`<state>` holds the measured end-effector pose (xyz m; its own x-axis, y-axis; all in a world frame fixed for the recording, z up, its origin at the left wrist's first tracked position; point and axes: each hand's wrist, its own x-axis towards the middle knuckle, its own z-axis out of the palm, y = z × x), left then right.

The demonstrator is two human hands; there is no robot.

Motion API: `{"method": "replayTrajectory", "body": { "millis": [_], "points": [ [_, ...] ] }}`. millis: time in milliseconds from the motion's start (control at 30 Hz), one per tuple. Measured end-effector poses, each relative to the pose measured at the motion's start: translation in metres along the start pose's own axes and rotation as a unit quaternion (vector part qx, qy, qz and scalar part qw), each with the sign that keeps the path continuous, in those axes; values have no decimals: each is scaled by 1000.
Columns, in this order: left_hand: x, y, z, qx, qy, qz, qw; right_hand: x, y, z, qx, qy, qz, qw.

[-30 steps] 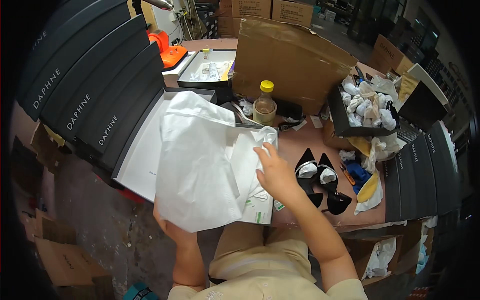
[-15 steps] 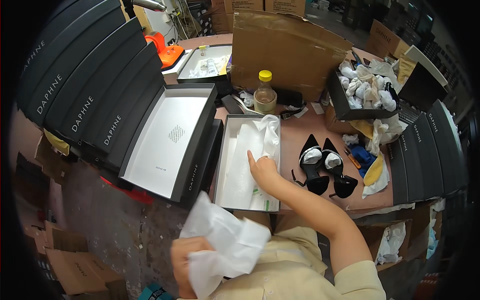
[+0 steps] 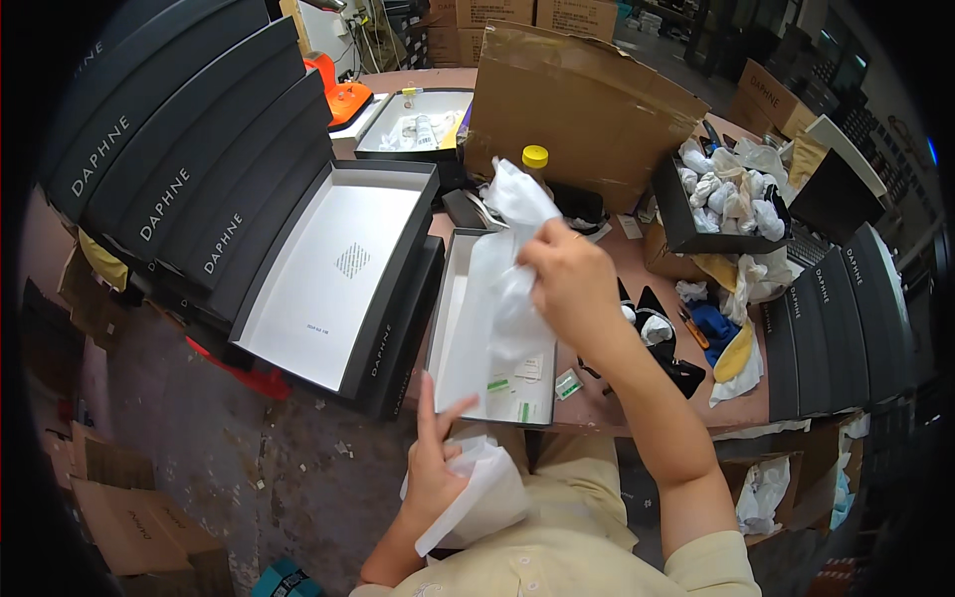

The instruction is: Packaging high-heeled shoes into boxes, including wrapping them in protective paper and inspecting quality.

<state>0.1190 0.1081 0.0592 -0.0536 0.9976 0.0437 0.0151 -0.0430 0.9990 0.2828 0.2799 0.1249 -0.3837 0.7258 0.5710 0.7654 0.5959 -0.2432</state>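
My right hand (image 3: 572, 284) is closed on a crumpled white sheet of tissue paper (image 3: 519, 199), holding it up over the shoebox. The open shoebox base (image 3: 554, 408) has dark sides and lies on the table in front of me. More white paper lines its left part, and small green-and-white packets (image 3: 524, 410) rest at its near end. My left hand (image 3: 438, 463) is at the box's near left corner. Its index finger points up while the other fingers grip another tissue sheet (image 3: 482, 493) above my lap. A pair of black high-heeled shoes (image 3: 684, 376) stands right of the box, partly behind my right forearm.
Dark shoeboxes (image 3: 139, 149) are stacked at left, beside an open box lid (image 3: 298, 289). A yellow-capped bottle (image 3: 535, 157) and a cardboard sheet (image 3: 577, 109) stand behind. At right are a box of crumpled paper (image 3: 731, 239), cloths (image 3: 738, 348) and more shoeboxes (image 3: 831, 323).
My right hand has taken hold of tissue in the box and raised it. My left hand has moved up to the box with its sheet. One small packet now lies beside the box.
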Motion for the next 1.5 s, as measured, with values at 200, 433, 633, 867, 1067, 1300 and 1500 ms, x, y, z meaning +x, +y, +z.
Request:
{"method": "replayTrajectory", "body": {
  "millis": [200,433,633,867,1067,1300,1500],
  "points": [
    [26,4,-5,130,48,243,960,-53,-36,-16,542,-190,65,816],
    [-36,-34,-69,-18,-56,136,989,-68,-3,77,41,-377,227,897],
    [-45,-35,-64,-3,-102,86,991,-67,-4,114,236,-207,271,910],
    [-37,-35,-65,31,-116,81,989,-48,-19,37,1,-229,69,971],
    [-29,-24,-51,56,-117,88,988,-70,-5,72,-43,-253,74,964],
    [-32,-26,-47,-9,-103,8,995,-74,-12,55,-15,-205,30,978],
    [-16,-2,-46,-199,-186,-47,961,-114,-44,-38,482,-307,19,820]
  ]
}}
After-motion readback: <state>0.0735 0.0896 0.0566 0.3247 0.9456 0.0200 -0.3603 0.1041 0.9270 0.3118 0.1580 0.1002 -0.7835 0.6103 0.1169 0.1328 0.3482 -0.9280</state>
